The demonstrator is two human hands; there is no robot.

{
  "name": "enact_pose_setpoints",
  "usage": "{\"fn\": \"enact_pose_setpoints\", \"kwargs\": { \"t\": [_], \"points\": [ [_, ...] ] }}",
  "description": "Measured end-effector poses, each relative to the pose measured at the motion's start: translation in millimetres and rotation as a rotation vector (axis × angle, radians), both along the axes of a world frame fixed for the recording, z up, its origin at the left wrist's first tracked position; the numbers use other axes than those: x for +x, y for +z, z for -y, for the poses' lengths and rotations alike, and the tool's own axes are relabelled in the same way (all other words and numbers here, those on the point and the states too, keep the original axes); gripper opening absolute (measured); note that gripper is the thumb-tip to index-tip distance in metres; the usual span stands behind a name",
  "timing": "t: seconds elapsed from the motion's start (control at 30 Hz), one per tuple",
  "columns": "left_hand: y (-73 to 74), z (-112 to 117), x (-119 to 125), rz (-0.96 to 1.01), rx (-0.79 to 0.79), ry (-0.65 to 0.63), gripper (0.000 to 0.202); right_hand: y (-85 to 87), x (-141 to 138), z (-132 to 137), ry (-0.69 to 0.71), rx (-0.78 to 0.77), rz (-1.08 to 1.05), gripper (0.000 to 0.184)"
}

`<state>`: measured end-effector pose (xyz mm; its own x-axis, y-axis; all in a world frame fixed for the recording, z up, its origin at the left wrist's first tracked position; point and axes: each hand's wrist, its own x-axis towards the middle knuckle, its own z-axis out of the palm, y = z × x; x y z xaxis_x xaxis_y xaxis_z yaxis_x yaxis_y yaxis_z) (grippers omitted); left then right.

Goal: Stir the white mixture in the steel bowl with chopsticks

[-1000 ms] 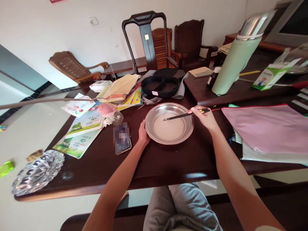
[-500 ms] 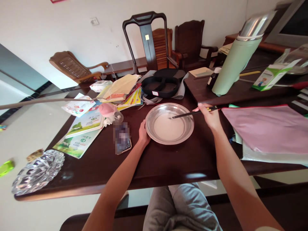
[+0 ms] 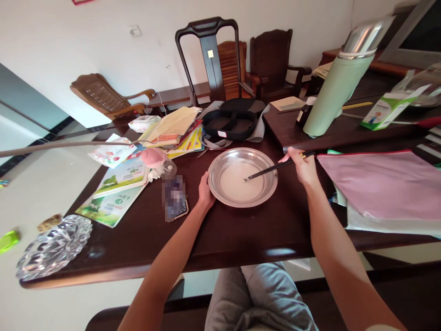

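A round metal plate (image 3: 220, 193) holding a thin white liquid sits on the dark wooden table (image 3: 241, 234). My left hand (image 3: 205, 192) curls against the plate's left rim and steadies it. My right hand (image 3: 300, 166) is closed on a pair of dark chopsticks (image 3: 275, 167) with yellow bands near the top. Their tips dip into the white liquid right of the plate's middle.
A phone (image 3: 175, 198) lies left of the plate, with picture books (image 3: 119, 184) and a pink toy (image 3: 155, 158) beyond. A black tray (image 3: 230, 123) sits behind the plate. A green thermos (image 3: 339, 78), a pink folder (image 3: 382, 181) and a glass ashtray (image 3: 53, 248) are also on the table.
My right hand has shifted to the right and tilted the chopsticks down, so their tips moved from the plate's upper middle to lower right of centre. The left hand has stayed on the rim.
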<state>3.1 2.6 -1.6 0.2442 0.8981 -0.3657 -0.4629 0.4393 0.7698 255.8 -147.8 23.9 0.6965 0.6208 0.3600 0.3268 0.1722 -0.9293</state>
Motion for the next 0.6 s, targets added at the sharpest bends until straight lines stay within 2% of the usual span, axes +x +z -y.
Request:
{"fn": "enact_pose_setpoints", "kwargs": {
  "t": [0.17,0.23,0.33,0.4,0.53,0.6],
  "points": [
    [-3.3,-2.4,-1.9,0.01,-0.01,-0.029,0.031,2.3,-9.6,-3.2,0.189,-0.083,0.091,0.058],
    [-3.9,-2.7,-1.9,0.016,-0.01,-0.03,0.031,1.6,-7.6,-3.0,0.142,-0.076,0.113,0.057],
    [-3.2,-2.2,-1.5,0.013,-0.005,-0.02,0.032,-0.2,0.8,0.1,-0.016,-0.012,0.057,0.058],
    [-2.5,-1.9,-1.4,0.005,-0.003,-0.02,0.032,-0.2,2.9,1.5,-0.034,0.01,0.012,0.06],
    [-1.9,-1.8,-1.5,0.0,-0.004,-0.015,0.033,3.0,-6.3,-1.1,0.144,-0.059,0.044,0.06],
    [-1.7,-1.7,-1.4,-0.001,-0.008,-0.016,0.033,3.9,-9.5,-2.6,0.176,-0.085,0.092,0.059]
  ]
}}
